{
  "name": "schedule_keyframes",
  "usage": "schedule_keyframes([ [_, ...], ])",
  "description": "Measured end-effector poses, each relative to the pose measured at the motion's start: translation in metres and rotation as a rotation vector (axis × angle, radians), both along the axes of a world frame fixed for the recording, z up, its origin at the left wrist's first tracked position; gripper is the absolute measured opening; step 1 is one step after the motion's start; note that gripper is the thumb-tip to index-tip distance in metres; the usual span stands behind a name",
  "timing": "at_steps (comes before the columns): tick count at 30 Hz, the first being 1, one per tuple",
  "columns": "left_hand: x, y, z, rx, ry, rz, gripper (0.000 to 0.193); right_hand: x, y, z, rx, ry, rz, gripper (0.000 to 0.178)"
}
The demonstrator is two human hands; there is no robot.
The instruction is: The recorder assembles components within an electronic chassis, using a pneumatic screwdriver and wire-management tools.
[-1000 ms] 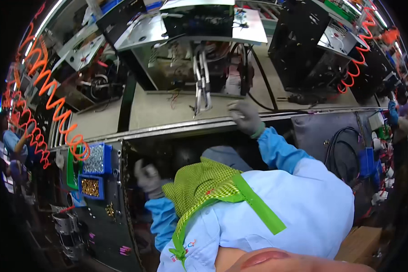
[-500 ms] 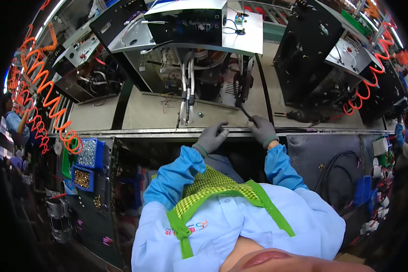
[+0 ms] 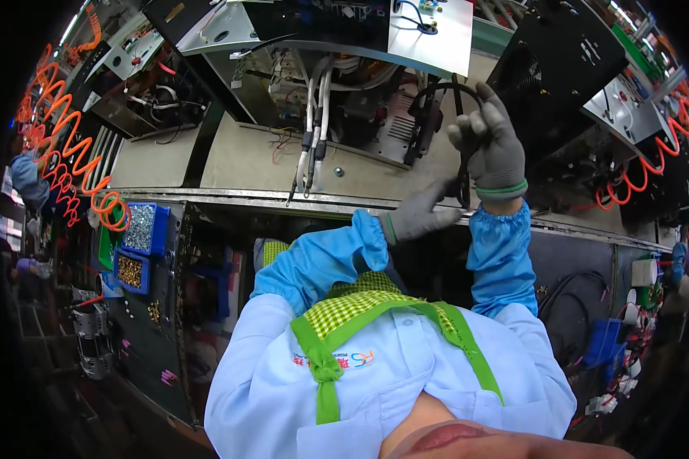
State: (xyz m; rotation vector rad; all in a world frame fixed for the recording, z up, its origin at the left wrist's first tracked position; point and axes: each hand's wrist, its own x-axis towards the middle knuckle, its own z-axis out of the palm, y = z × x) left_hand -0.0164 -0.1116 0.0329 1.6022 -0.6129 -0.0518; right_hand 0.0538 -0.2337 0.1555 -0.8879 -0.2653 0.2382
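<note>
In the head view, the right hand (image 3: 491,149), grey-gloved, curls its fingers around a thin black cable (image 3: 445,90) looping up over the workbench (image 3: 237,157). The left hand (image 3: 421,214) pinches the cable's lower run just below.

Both hands wear matt grey knit gloves; the right glove (image 3: 491,145) has a green cuff band. Its fingers close on a black cable (image 3: 445,92), smooth and rubbery. The left glove (image 3: 419,216) touches the cable lower down. Under the fingers lies a dull metal bench (image 3: 237,161). The sleeves (image 3: 501,256) are smooth blue cloth.
</note>
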Motion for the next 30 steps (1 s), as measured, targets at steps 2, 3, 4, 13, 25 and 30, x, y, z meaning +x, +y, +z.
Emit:
schedule_keyframes([
  [2,-0.006,-0.005,0.004,0.018,0.111,-0.035,0.065,0.015,-0.006,-0.008,0.393,0.099,0.147,0.032],
  [3,-0.008,-0.007,0.004,0.036,0.216,-0.076,0.062,0.020,-0.012,-0.008,0.393,0.106,0.150,0.032],
  [4,-0.011,-0.008,-0.002,0.152,0.187,-0.035,0.052,0.022,-0.015,-0.006,0.489,0.158,0.161,0.031],
  [13,-0.061,0.065,-0.006,0.549,0.238,0.016,0.042,0.000,-0.053,-0.073,-0.254,0.065,-0.075,0.043],
  [25,-0.120,0.208,-0.059,1.258,0.247,0.358,0.044,-0.039,-0.024,-0.083,-0.778,-0.113,0.042,0.044],
  [30,-0.123,0.221,-0.063,1.080,0.267,0.303,0.042,-0.050,0.032,-0.067,-0.707,-0.194,0.194,0.038],
])
